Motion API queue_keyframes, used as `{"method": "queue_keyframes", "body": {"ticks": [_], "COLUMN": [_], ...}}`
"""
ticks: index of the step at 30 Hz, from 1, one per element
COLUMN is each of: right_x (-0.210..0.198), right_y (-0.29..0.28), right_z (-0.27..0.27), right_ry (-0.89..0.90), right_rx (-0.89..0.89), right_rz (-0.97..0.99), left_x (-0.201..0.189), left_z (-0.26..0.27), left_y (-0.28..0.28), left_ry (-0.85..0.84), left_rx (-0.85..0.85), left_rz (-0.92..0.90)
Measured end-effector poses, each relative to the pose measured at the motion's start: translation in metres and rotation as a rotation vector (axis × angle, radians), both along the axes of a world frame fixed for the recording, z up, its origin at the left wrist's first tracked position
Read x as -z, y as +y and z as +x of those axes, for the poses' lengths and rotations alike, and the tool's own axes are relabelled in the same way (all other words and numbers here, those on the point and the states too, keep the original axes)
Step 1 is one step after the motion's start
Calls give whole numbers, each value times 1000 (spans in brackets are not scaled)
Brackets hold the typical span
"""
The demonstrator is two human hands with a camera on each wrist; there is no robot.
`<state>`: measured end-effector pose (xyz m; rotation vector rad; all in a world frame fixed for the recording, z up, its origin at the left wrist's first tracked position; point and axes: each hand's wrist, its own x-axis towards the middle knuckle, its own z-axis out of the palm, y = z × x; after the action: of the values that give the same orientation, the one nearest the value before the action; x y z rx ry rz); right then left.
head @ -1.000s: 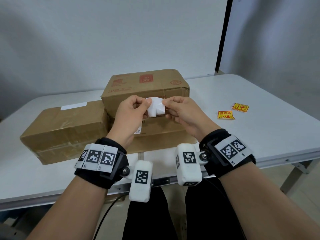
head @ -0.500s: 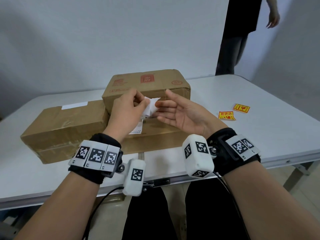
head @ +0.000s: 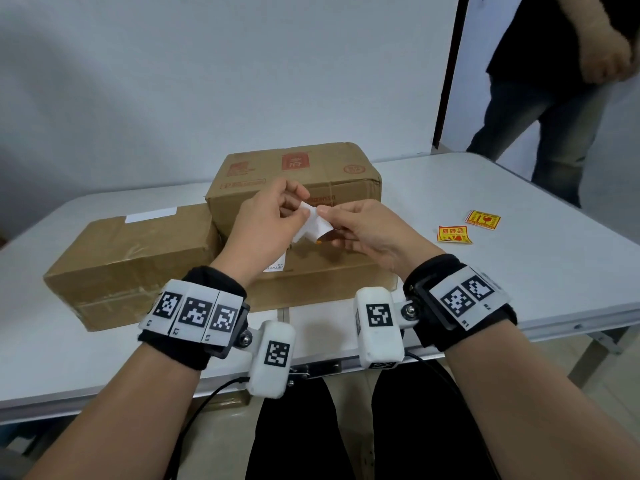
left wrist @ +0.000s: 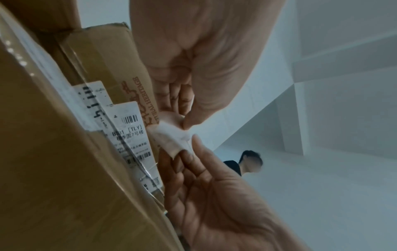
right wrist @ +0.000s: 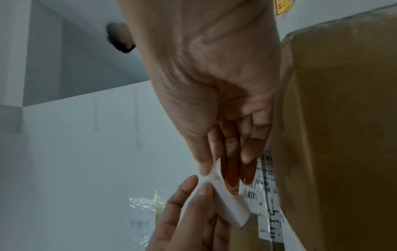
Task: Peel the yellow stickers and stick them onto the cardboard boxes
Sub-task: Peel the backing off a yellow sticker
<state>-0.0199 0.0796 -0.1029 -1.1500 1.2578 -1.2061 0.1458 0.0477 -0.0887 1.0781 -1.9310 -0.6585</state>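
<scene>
Clearly the peeling step is under way: the left hand (head: 266,223) and right hand (head: 367,233) each pinch one edge of a sticker (head: 313,226), white backing showing, held in the air in front of the cardboard boxes (head: 294,188). 2 more yellow stickers (head: 453,234) lie on the table (head: 519,271) to the right. Next, the layers probably need pulling apart slowly, without creasing.
</scene>
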Motion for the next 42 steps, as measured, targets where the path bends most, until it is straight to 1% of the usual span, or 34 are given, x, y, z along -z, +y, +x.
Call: {"method": "queue_keyframes", "body": {"ticks": [6,8,13,19,25,31,34,36,38,42], "right_x": [2,2,3,4,4,6,6,7,7,5], "right_y": [-2,0,2,2,2,1,2,2,3,4], "right_z": [-3,-3,-4,-4,-3,-2,-1,-1,-2,-3], "right_ry": [133,159,156,117,64,-36,-79,-71,-18,90], "right_rx": [25,22,-11,-25,-15,-12,-14,-12,-7,9], "right_rz": [-24,-34,-44,-27,-38,-36,-41,-47,-53,-66], "left_x": [-6,-7,-6,-4,3,6,7,8,7,1], "left_z": [-2,-1,2,5,4,3,3,4,4,2], "left_y": [3,2,0,1,3,6,7,6,4,0], "left_ry": [-116,-107,62,237,396,521,570,546,467,202], "left_rx": [43,35,36,35,-3,-18,17,44,43,18], "left_rz": [55,72,278,451,509,556,578,582,559,388]}}
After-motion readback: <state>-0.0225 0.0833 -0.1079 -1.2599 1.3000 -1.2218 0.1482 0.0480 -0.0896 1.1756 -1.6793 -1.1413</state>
